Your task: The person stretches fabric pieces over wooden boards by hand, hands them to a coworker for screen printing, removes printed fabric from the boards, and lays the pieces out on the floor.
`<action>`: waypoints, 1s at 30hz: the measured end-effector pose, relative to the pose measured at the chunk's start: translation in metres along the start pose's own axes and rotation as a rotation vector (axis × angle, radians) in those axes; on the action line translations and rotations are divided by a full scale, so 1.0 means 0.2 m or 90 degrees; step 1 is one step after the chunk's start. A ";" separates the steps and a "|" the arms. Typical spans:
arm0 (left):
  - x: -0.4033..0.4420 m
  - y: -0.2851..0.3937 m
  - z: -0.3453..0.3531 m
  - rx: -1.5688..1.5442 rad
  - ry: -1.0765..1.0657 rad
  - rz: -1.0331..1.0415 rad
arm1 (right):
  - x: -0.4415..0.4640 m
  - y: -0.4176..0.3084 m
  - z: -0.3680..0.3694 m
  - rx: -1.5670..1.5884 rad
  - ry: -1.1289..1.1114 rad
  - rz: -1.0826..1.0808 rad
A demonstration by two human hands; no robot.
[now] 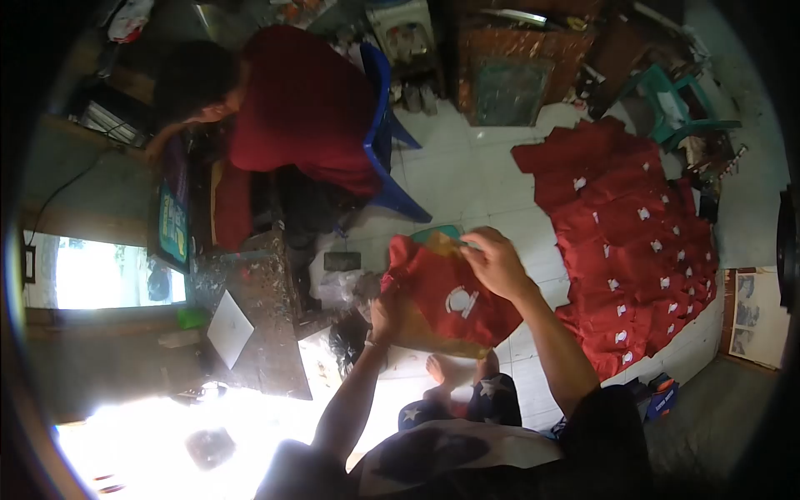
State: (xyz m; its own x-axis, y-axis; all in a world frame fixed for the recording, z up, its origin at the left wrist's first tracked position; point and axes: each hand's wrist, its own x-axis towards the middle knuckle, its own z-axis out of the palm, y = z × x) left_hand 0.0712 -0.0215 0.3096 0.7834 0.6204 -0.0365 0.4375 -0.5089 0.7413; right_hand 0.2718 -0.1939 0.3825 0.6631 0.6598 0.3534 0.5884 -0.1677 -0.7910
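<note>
In front of me a red cloth piece (454, 287) with a white printed emblem is held up over the floor. My left hand (380, 321) is closed on its left edge. At the upper right edge my right hand (497, 260) has bent fingers pinching the cloth, though the fingertips are partly hidden. A yellow-brown sheet or board (417, 327) shows under and around the cloth; its kind is unclear. Behind the cloth's top edge, part of a teal object (440, 232) is visible.
Many red cloth pieces with white prints (633, 242) lie spread on the tiled floor at right. A person in a red shirt (304, 108) sits on a blue chair (381, 125) at upper left. Nearby are a stained table (258, 333), a teal stool (671, 108) and a wooden cabinet (567, 50).
</note>
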 end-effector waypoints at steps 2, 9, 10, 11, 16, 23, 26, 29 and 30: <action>-0.15 0.13 -0.06 0.017 0.008 0.053 | 0.05 -0.19 0.02 -0.140 -0.059 -0.091; -0.50 0.41 -0.29 0.026 -0.042 0.217 | 0.02 -0.64 -0.14 -0.447 -0.593 0.227; -0.54 0.44 -0.30 0.041 -0.038 0.250 | 0.01 -0.69 -0.21 -0.456 -0.625 0.303; -0.57 0.46 -0.31 0.053 -0.037 0.276 | 0.00 -0.72 -0.25 -0.463 -0.660 0.382; -0.75 0.64 -0.27 0.049 -0.060 0.302 | -0.21 -0.60 -0.41 -0.369 -0.678 0.403; -0.87 0.79 0.02 0.064 -0.006 0.353 | -0.46 -0.35 -0.67 -0.160 -0.649 0.073; -0.86 0.95 0.18 0.082 -0.081 0.305 | -0.65 -0.24 -0.88 0.090 -0.434 0.142; -0.97 1.03 0.34 0.091 -0.109 0.297 | -0.83 -0.15 -1.05 0.200 -0.335 0.248; -0.99 1.05 0.36 0.057 -0.088 0.314 | -0.87 -0.12 -1.08 0.208 -0.355 0.240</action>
State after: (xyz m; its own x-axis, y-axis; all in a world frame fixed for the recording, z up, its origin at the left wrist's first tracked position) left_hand 0.0402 -0.2952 0.4240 0.9544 0.2119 0.2103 0.0324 -0.7737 0.6328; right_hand 0.2427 -0.4637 0.4481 0.4087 0.8886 -0.2081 0.1420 -0.2871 -0.9473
